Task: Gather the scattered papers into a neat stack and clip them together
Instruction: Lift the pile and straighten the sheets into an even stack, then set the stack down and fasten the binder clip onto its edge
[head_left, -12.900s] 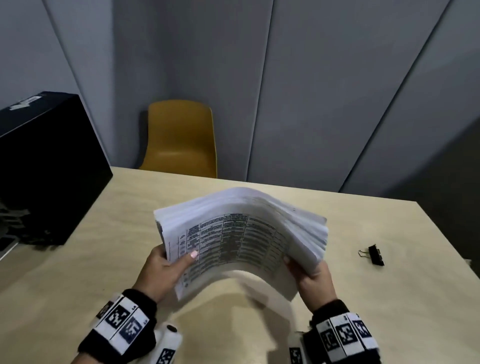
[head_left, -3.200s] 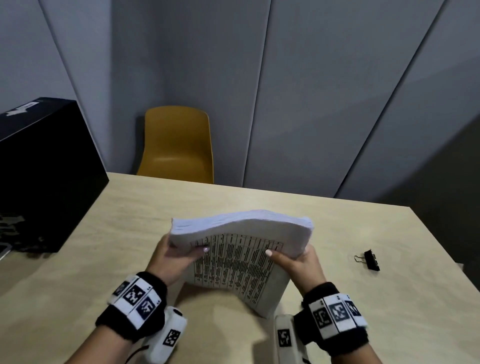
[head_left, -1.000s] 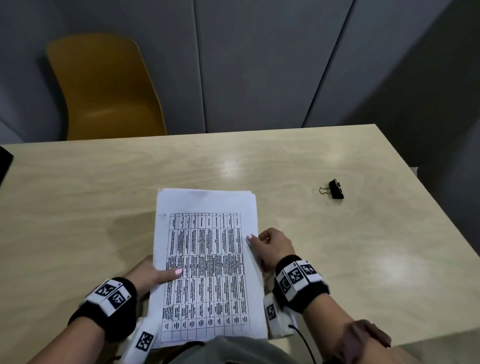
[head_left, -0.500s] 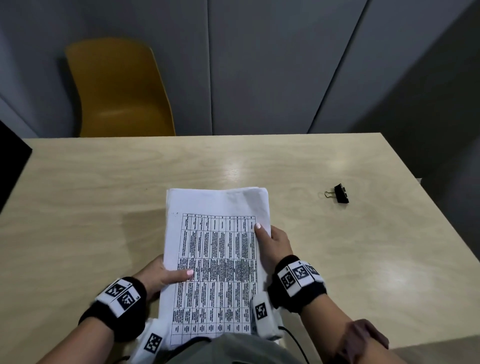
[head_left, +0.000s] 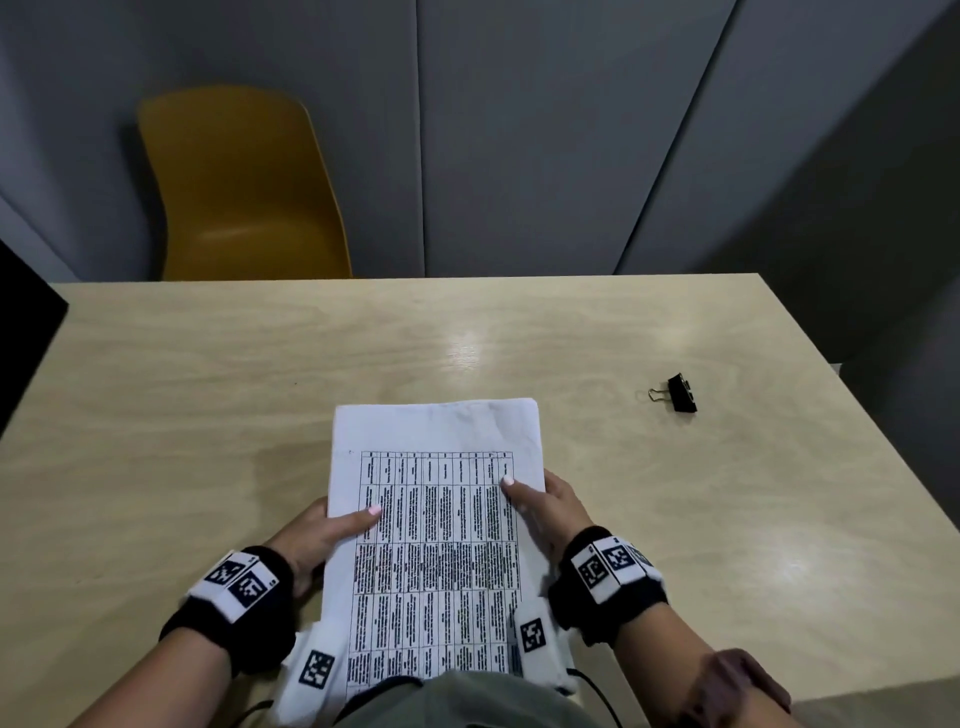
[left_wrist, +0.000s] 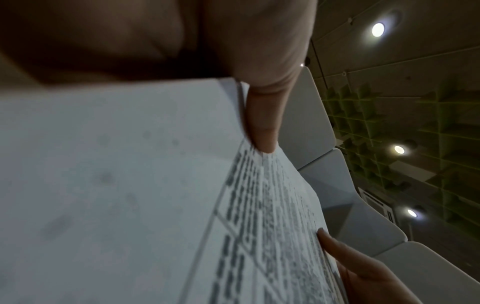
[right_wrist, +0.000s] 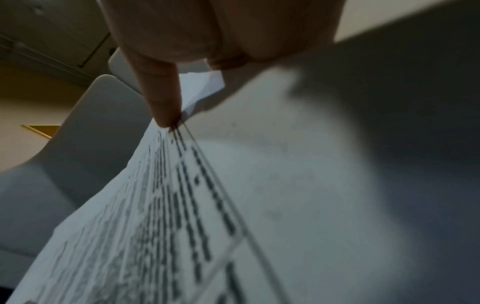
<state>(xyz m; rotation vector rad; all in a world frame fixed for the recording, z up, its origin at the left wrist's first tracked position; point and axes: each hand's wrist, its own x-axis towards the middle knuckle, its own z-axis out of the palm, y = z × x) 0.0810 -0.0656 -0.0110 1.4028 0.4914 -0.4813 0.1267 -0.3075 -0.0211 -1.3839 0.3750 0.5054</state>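
A thick stack of white papers with a printed table on its top sheet lies lengthwise on the wooden table, near the front edge. My left hand grips its left edge, thumb on the top sheet. My right hand grips the right edge the same way. The left wrist view shows my left thumb pressed on the stack; the right wrist view shows my right thumb on the stack. A black binder clip lies apart on the table, far right of the stack. The fingers under the papers are hidden.
A yellow chair stands behind the table's far edge against grey wall panels. A black box juts in at the left edge. The table's right edge runs just past the clip.
The stack, held upright seconds ago, now lies flat on the table. Over the last second my right hand has slid forward along the right edge and set its thumb on top.
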